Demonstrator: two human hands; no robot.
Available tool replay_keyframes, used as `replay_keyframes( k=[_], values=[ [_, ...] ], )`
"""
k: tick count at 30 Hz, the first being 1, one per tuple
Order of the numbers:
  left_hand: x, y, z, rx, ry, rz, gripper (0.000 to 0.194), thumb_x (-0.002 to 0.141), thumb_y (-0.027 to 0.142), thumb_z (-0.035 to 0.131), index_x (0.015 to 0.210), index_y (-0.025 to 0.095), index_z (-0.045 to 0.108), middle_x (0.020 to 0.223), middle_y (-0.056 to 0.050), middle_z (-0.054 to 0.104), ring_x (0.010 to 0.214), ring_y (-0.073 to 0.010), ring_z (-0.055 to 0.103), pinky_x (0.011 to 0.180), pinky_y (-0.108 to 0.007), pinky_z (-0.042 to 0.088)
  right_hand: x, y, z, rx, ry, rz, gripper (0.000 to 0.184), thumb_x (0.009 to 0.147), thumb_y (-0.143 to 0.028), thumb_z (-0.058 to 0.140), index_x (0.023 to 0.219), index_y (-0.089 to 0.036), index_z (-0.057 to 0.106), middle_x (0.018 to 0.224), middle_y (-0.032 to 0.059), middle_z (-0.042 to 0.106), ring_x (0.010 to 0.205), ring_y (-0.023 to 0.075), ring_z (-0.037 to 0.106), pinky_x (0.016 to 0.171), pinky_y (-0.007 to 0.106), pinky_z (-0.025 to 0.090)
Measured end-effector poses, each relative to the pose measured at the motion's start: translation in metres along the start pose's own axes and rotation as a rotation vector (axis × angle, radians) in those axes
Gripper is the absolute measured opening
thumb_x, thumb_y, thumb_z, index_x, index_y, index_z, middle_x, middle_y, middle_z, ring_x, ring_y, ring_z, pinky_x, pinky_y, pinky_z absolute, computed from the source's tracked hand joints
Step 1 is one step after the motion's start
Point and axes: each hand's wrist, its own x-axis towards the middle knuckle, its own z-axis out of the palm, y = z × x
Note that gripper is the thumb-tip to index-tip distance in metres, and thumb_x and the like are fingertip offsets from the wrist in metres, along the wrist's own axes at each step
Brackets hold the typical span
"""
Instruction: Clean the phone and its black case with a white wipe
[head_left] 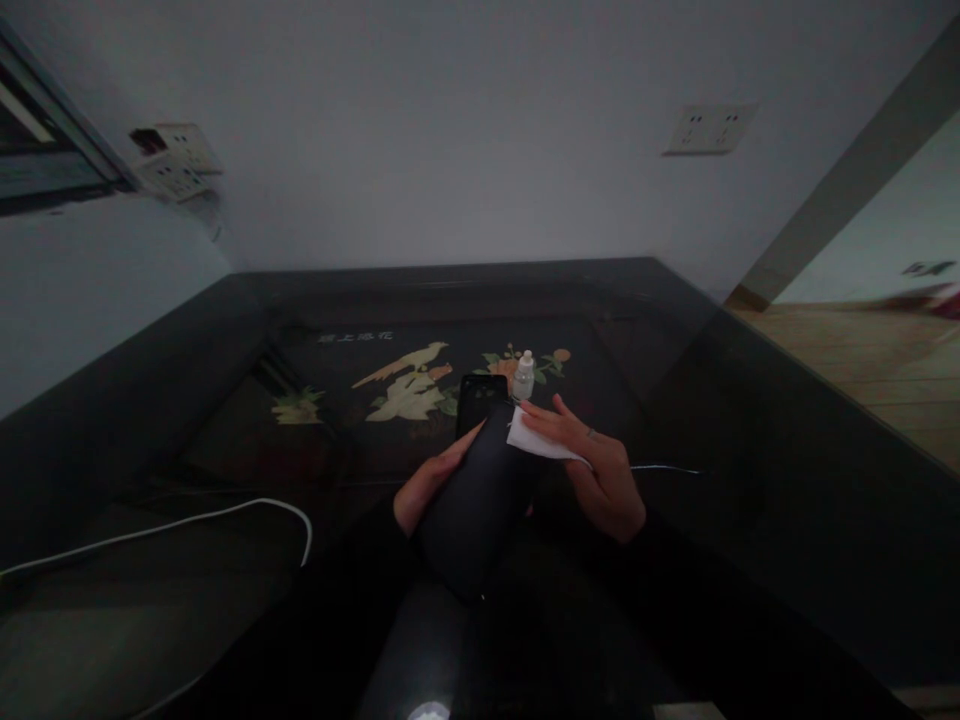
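A black smartphone (480, 485) is clamped by the left hand's (429, 490) fingers along its edge, over the bench (450, 290), and a white cloth (541, 442) is pressed on it by the right hand's (606, 485) closed-together fingers (555, 420) (small plastic bottle (523, 376) just behind).

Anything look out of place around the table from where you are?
Yes, possibly: the wall socket plate at upper left has a dark gap at its end, as if a cover were missing or pulled away. The view there is dim and warped, so I can't be certain.
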Motion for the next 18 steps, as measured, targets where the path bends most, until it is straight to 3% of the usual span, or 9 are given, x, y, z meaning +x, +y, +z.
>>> replay_keyframes(
  k=[3, 5, 9, 14, 18],
  values=[
    [0.003, -0.004, 0.000, 0.065, -0.042, 0.046, 0.049, 0.078, 0.026, 0.047, 0.126, 0.016, 0.050, 0.132, -0.004, 0.049, 0.131, -0.0248, 0.029, 0.109, -0.034, 0.019, 0.001, 0.001, -0.001, 0.001, -0.059, 0.008, 0.049, 0.085, -0.013, 0.030, 0.131, -0.024, 0.042, 0.134, 0.0033, 0.045, 0.124, 0.0194, 0.041, 0.107, 0.050, 0.025],
    [0.003, -0.003, -0.001, 0.066, -0.048, 0.074, 0.043, 0.079, 0.028, 0.047, 0.120, 0.018, 0.056, 0.130, -0.003, 0.052, 0.132, -0.0235, 0.028, 0.110, -0.034, 0.018, 0.001, 0.001, -0.001, -0.009, -0.048, 0.007, 0.049, 0.084, -0.012, 0.030, 0.130, -0.024, 0.043, 0.134, 0.0033, 0.045, 0.124, 0.0189, 0.041, 0.108, 0.050, 0.025],
    [0.003, 0.001, 0.000, 0.021, -0.026, 0.075, 0.038, 0.080, 0.030, 0.049, 0.115, 0.024, 0.059, 0.128, 0.000, 0.053, 0.127, -0.0257, 0.036, 0.107, -0.040, 0.023, -0.001, 0.001, 0.000, -0.017, 0.002, 0.010, 0.049, 0.083, -0.008, 0.029, 0.126, -0.022, 0.047, 0.133, 0.0036, 0.047, 0.124, 0.0181, 0.042, 0.108, 0.049, 0.026],
    [0.008, -0.009, 0.000, 0.073, -0.074, 0.043, 0.036, 0.074, 0.028, 0.059, 0.109, 0.022, 0.064, 0.117, 0.003, 0.062, 0.119, -0.0181, 0.046, 0.103, -0.024, 0.024, -0.001, 0.001, 0.005, -0.036, -0.081, 0.026, 0.049, 0.082, -0.009, 0.030, 0.129, -0.018, 0.044, 0.135, 0.0067, 0.044, 0.125, 0.0182, 0.040, 0.107, 0.048, 0.027],
    [0.011, -0.022, -0.004, -0.067, -0.019, -0.034, 0.029, 0.075, 0.020, 0.053, 0.100, 0.015, 0.068, 0.105, -0.001, 0.067, 0.113, -0.0174, 0.049, 0.105, -0.025, 0.020, -0.001, 0.000, 0.007, -0.096, -0.119, 0.007, 0.048, 0.081, -0.007, 0.031, 0.125, -0.016, 0.047, 0.130, 0.0091, 0.049, 0.123, 0.0173, 0.043, 0.106, 0.048, 0.029]
  ],
)
